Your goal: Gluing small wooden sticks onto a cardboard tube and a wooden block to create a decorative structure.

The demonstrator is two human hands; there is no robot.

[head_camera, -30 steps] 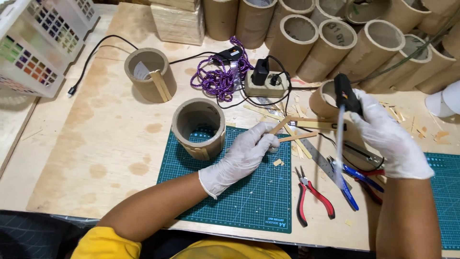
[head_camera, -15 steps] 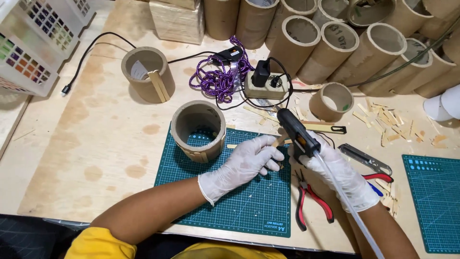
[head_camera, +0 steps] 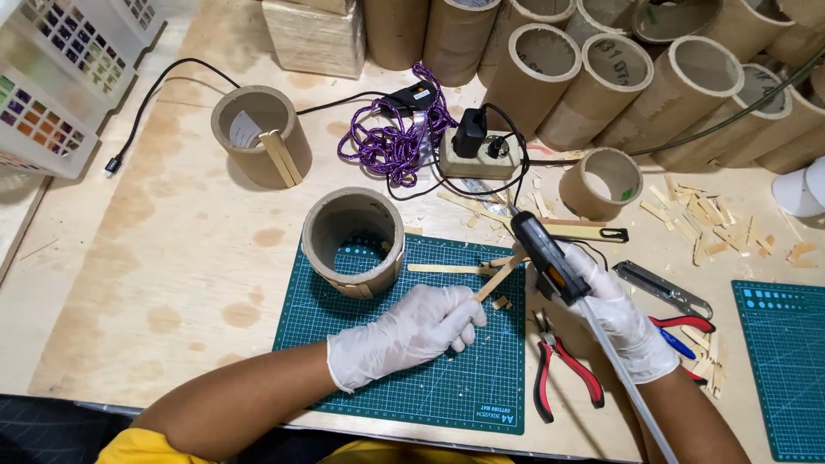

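Note:
My left hand (head_camera: 412, 331), in a white glove, pinches a thin wooden stick (head_camera: 500, 275) and holds it slanted above the green cutting mat (head_camera: 404, 391). My right hand (head_camera: 623, 322), also gloved, grips a black glue gun (head_camera: 546, 256) with a clear glue rod trailing back from it; the nozzle points at the stick's upper end. A short cardboard tube ring (head_camera: 354, 241) stands on the mat's far left corner. Another flat stick (head_camera: 447, 269) lies on the mat just beyond the held one.
Red-handled pliers (head_camera: 559, 369) and a utility knife (head_camera: 662, 288) lie right of the mat. A power strip (head_camera: 477, 159), a purple cord (head_camera: 391, 142), a second tube (head_camera: 258, 136) and many tall cardboard tubes (head_camera: 601, 77) stand behind. Wood scraps (head_camera: 705, 215) lie at right.
My right hand brought the glue gun down from the right and leftward to the stick's tip. My left hand lifted the stick slightly and stayed over the mat.

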